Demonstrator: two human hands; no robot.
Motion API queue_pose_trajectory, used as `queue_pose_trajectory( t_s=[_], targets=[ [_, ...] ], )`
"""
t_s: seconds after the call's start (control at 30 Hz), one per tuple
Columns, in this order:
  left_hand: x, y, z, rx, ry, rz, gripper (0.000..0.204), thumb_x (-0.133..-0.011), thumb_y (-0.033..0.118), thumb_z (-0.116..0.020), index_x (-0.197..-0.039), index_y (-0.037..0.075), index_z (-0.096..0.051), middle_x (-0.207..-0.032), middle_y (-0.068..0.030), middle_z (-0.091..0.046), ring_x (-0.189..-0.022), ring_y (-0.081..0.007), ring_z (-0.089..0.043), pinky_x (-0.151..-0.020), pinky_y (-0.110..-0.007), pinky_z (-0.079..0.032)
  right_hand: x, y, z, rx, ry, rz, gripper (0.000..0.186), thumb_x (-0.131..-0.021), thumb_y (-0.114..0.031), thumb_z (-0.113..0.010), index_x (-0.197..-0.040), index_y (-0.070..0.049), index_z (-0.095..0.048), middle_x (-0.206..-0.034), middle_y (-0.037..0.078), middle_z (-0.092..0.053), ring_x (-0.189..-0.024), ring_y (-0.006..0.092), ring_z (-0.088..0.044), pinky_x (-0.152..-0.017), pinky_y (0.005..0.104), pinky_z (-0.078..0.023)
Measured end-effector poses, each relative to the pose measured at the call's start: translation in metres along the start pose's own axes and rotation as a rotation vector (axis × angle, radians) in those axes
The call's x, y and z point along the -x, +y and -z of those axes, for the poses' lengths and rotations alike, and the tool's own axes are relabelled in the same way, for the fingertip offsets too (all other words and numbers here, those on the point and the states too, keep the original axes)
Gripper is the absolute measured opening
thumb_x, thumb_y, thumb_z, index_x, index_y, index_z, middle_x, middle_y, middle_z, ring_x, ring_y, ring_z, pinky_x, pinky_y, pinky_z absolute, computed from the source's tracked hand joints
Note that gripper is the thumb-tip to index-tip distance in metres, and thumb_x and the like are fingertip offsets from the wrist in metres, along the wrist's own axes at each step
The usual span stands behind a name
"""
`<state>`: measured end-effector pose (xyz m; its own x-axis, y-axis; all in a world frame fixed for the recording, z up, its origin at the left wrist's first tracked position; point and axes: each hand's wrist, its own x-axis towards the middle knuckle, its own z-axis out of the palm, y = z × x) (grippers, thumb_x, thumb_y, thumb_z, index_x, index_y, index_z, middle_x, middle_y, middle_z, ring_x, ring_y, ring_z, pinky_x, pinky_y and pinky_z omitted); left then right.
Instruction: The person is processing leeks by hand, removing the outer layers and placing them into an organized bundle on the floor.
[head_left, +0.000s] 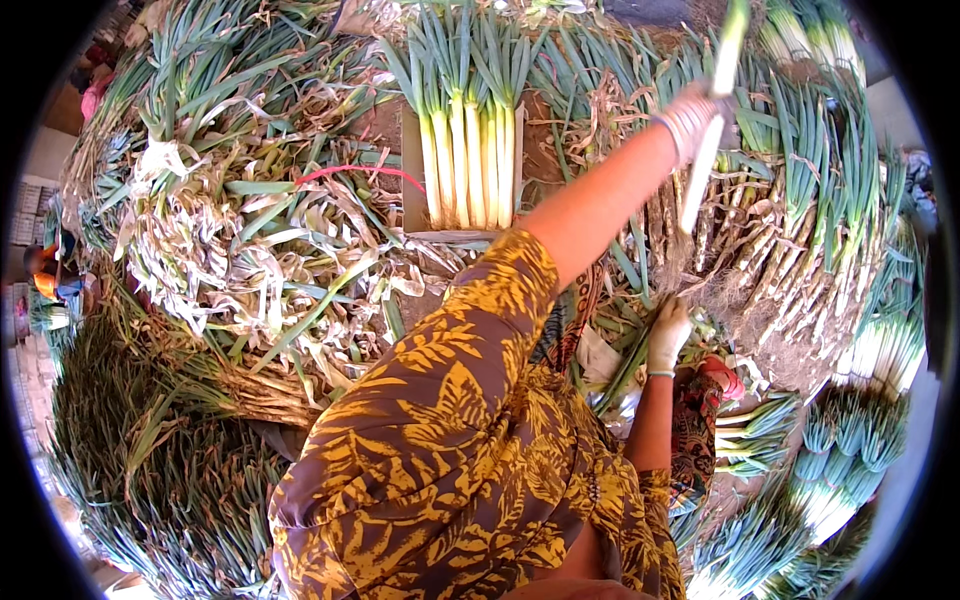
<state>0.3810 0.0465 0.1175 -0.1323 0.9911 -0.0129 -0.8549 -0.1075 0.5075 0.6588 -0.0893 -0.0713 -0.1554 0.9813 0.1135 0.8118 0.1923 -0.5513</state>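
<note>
My gloved left hand (692, 122) is raised at upper right, gripping a long leek (700, 178) by its white stalk, held nearly upright with roots at the lower end. My gloved right hand (668, 332) is below those roots, fingers closed around something I cannot make out; a dark, long shape lies along it. Behind my left hand lies a spread of untrimmed leeks (795, 245) with dry, soil-covered roots. An open box (410, 175) at the top centre holds several clean white leeks (470, 160) with green tops.
A heap of pale peelings (240, 270) fills the middle left. Dense green leek piles (150, 460) lie lower left. Bundled leeks (840, 450) lie at right. A red-clad foot (720, 375) shows beside my right arm. Another person (55, 270) in orange is at the far left edge.
</note>
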Motion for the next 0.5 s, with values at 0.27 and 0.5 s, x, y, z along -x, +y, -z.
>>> queue_pose_trajectory(
  t_s=[0.27,0.5],
  targets=[
    [0.048,0.16,0.181,-0.644,0.327,-0.419,0.032,-0.089,0.015,-0.065,-0.117,0.005,-0.052,-0.083,-0.0087,-0.063,-0.067,-0.0183,-0.062,-0.062,-0.033,-0.057,0.098,0.086,-0.021,0.072,-0.281,-0.112,0.031,-0.094,-0.025,-0.052,-0.094,0.003,-0.064,-0.081,0.027,-0.064,-0.078,0.0439,-0.061,-0.07,0.0471,-0.048],
    [0.076,0.109,0.372,-0.751,0.655,-0.21,0.037,-0.088,0.022,-0.064,-0.115,-0.002,-0.052,-0.075,-0.0113,-0.061,-0.063,-0.0216,-0.059,-0.058,-0.035,-0.049,0.107,0.105,-0.037,0.103,-0.427,-0.063,0.029,-0.095,-0.024,-0.048,-0.095,0.001,-0.063,-0.085,0.027,-0.063,-0.08,0.0443,-0.06,-0.071,0.0467,-0.048]
  ],
)
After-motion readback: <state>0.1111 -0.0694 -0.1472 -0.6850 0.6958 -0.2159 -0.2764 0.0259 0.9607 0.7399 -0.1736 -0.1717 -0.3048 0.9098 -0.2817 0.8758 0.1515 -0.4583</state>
